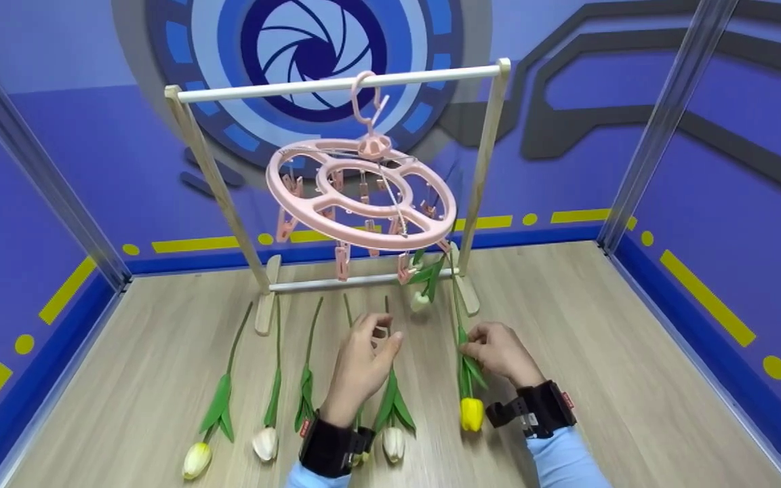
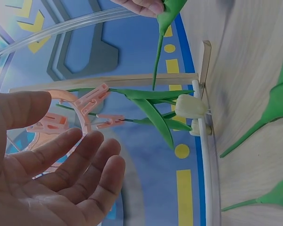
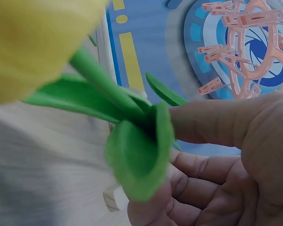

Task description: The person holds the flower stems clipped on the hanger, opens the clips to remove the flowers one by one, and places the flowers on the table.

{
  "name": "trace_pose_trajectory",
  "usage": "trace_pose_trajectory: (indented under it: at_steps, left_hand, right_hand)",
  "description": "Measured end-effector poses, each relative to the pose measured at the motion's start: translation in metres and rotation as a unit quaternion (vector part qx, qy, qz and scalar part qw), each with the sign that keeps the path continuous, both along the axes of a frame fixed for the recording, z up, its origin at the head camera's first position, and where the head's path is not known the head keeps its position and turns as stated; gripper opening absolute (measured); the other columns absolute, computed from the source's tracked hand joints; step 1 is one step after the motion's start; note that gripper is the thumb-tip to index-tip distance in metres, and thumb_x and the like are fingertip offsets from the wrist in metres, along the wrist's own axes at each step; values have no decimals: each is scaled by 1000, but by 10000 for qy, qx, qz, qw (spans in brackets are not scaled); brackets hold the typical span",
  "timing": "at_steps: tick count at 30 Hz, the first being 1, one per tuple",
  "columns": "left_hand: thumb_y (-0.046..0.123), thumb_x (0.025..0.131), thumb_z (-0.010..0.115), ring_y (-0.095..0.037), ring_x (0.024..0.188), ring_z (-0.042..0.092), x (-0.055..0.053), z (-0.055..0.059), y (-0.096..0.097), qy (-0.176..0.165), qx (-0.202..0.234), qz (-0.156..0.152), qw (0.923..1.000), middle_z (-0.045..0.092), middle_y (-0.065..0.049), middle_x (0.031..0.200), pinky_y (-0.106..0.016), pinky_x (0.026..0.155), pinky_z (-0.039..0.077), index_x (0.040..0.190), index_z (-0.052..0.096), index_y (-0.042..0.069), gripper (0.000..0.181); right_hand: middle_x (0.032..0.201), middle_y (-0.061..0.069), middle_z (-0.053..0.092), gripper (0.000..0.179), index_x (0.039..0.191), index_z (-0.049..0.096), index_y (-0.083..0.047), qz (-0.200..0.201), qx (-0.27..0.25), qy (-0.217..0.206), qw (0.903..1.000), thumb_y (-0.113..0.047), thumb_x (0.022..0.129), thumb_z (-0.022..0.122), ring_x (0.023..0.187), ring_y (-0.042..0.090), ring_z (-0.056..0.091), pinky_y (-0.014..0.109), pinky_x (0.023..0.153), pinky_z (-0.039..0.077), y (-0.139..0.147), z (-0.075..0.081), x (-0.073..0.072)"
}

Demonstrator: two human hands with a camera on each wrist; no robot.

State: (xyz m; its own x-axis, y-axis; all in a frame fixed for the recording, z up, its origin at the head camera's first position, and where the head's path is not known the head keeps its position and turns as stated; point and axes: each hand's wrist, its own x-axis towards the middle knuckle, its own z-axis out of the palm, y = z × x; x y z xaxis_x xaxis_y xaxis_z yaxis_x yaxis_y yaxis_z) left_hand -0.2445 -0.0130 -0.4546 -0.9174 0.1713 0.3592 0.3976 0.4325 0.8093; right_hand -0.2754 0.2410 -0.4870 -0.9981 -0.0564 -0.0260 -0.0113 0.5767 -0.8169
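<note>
Beneath the right side of a round pink plastic hanger (image 1: 363, 239), the person's right hand (image 1: 502, 352) pinches an artificial yellow tulip (image 1: 472, 414) with green leaves and a long thin stem, thumb and fingers pressed together among the leaves, bloom toward the body and bare stem reaching forward. The left hand (image 1: 363, 366) has loosely curved fingers, thumb apart, and holds nothing. With the pinch so far from the stem's tip, that tip could wander and snag the leaves of the white artificial tulips (image 2: 191, 106) hanging bloom-down from small pink plastic clips (image 2: 108, 121); in the left wrist view it ends near them. Since the hanger hangs by one hook (image 1: 354, 102) from a white rod (image 1: 262, 89), a push on its edge could set it swinging or sliding. Soft leaves between the fingers might also let the yellow tulip twist. Lowered carelessly, the left hand could drag the pale tulips (image 1: 394, 444) lying on the wood-grained table (image 1: 621, 352).
</note>
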Motion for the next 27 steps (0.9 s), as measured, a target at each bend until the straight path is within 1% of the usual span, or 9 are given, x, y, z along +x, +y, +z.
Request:
trace_pose_trajectory:
  at_steps: [3,8,12,17,22,27]
  left_hand:
    - [19,102,65,-36,108,63,1,-2,0,9,-13,50,10000,65,-17,121,-53,89,53,127,65,0,31]
    - [19,102,66,-33,109,62,3,-5,1,148,-282,175,9993,65,-17,122,-47,87,53,126,65,0,31]
    - [16,101,67,-34,109,62,3,-6,2,268,-470,228,9983,65,-17,122,-47,88,53,126,65,-1,31]
    - [15,101,67,-35,109,63,4,-9,2,368,-620,204,9972,65,-17,122,-47,89,53,127,65,-1,30]
    - [14,102,65,-34,110,63,5,-11,3,458,-772,121,9959,65,-16,122,-48,90,53,126,66,0,28]
    - [14,102,65,-32,109,63,3,-11,5,388,-901,97,9951,65,-15,121,-48,88,52,126,66,1,27]
  right_hand:
    - [80,7,63,6,91,70,0,80,-56,-139,9999,-6,92,72,65,15,56,26,56,48,-2,-2,0]
    - [78,6,63,8,90,71,1,246,-58,-212,9995,-6,91,73,66,15,56,26,58,48,-6,-7,0]
    - [76,6,62,8,88,69,2,370,-65,-343,9987,-5,90,72,63,14,56,25,56,49,-10,-11,0]
    - [73,4,61,9,87,69,2,577,-61,-593,9966,-6,91,71,58,12,55,24,52,49,-16,-17,0]
    - [71,3,60,9,88,70,2,735,30,-607,9954,-6,90,71,59,13,54,25,53,47,-22,-20,2]
    - [71,3,60,9,87,70,1,814,77,-662,9945,-7,91,72,60,14,54,25,55,46,-29,-23,2]
